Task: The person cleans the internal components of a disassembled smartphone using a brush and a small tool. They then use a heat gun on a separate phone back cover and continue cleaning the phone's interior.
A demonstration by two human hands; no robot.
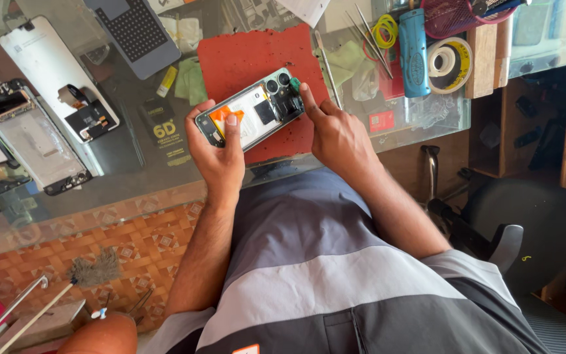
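A glass-topped bench [132, 190] fills the upper two thirds of the frame, its clear pane showing an orange patterned floor [145, 242] beneath at lower left. In the upper middle lies a red rectangular rubber work mat [244, 52], and over its lower edge sits the opened smartphone with its back cover off, white inner plate, orange tab and black camera cluster exposed [253, 108]. The left hand [221, 154] grips the phone's lower-left end, thumb pressed on the orange tab. The right hand [339, 137] is curled, its forefinger tip touching the phone's upper-right corner beside the cameras; whether it pinches anything there I cannot tell.

At upper left rest a white phone back panel [37, 59], a stripped phone frame with bare boards [34, 141] and a dark grey perforated pad [135, 33]. At upper right stand a blue cylindrical tool [414, 56], a roll of pale tape with yellow rim [449, 63], thin metal tweezers [368, 36] and a pink mesh basket [450, 16]. A black office chair [525, 223] occupies the right side, next to dark wooden shelving [558, 98]. A small brush [93, 270] lies at lower left.
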